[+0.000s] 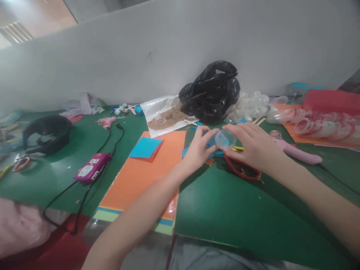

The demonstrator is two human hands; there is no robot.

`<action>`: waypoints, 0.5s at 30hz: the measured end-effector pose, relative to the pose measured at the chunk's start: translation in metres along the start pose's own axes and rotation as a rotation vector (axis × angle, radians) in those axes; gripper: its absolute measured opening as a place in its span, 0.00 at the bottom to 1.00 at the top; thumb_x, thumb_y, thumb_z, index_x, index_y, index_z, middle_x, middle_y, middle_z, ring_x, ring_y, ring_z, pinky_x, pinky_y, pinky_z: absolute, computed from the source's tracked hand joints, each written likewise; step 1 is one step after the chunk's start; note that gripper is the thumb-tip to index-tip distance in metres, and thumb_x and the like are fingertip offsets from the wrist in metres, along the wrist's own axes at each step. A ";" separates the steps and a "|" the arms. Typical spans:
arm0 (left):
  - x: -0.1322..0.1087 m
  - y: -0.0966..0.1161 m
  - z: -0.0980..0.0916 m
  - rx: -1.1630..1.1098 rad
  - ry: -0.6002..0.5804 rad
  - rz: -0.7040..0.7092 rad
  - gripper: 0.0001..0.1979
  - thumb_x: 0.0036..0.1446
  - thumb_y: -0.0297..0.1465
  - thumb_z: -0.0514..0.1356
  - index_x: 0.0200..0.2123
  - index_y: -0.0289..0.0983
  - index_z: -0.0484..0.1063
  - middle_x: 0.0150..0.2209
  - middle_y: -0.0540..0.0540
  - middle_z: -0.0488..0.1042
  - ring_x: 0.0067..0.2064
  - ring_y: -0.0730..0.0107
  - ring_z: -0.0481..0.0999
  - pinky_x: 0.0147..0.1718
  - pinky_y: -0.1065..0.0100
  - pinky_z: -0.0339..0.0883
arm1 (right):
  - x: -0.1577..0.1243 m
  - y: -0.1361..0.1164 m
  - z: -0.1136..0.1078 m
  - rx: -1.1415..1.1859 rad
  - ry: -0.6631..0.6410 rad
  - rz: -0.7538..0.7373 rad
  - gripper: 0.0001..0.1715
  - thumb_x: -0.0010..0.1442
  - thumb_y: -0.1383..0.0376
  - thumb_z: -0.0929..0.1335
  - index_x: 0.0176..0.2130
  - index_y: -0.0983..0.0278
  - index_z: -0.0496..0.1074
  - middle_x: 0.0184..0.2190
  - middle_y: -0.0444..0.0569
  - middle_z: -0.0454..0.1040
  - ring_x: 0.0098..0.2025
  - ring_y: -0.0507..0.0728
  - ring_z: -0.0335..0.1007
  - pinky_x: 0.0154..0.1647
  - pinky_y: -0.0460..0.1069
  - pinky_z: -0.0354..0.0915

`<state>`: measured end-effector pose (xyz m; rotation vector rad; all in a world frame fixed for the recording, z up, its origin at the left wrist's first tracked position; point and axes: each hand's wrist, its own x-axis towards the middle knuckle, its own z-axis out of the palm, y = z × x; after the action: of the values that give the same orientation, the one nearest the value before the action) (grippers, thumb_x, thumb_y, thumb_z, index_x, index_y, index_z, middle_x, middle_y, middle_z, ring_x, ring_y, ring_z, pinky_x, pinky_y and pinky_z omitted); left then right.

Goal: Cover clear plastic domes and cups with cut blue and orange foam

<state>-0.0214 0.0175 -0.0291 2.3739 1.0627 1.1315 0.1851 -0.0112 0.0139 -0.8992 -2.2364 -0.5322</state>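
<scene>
A transparent plastic half-sphere point(225, 138) is pinched at its rim between the fingertips of my left hand point(198, 148) and my right hand point(253, 144). Crumpled blue paper pieces point(209, 147) lie just under my left fingers and partly behind the dome. Below my right hand rest red-handled scissors point(242, 168), with a small yellow item point(238, 148) poking out near my right fingers. A pink plastic object point(298, 152) lies to the right of my right hand.
A green mat point(222, 213) covers the bench, with orange card point(146, 180) and a blue square point(145, 147) on it. A black bag point(209, 92), a sand-covered sheet point(168, 120), several transparent domes point(253, 105), a pink glue gun point(107, 122) and a corded purple device point(92, 167) surround them, below a white partition point(168, 48).
</scene>
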 end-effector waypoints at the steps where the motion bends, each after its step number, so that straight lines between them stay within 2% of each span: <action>1: 0.000 0.000 0.000 0.000 0.000 -0.001 0.19 0.66 0.32 0.61 0.59 0.40 0.68 0.54 0.40 0.63 0.56 0.60 0.70 0.47 0.62 0.75 | 0.000 0.000 0.000 0.005 -0.002 0.002 0.25 0.65 0.62 0.69 0.60 0.61 0.64 0.42 0.55 0.78 0.41 0.66 0.73 0.43 0.58 0.67; 15: 0.001 -0.001 0.001 0.016 0.037 0.053 0.20 0.66 0.32 0.62 0.60 0.41 0.68 0.53 0.40 0.64 0.56 0.59 0.69 0.50 0.59 0.73 | -0.001 0.000 -0.001 0.031 -0.015 -0.014 0.26 0.66 0.62 0.69 0.61 0.60 0.62 0.42 0.54 0.77 0.43 0.66 0.73 0.44 0.59 0.68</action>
<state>-0.0208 0.0191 -0.0304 2.4163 1.0295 1.1934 0.1860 -0.0122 0.0142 -0.8753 -2.2595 -0.4977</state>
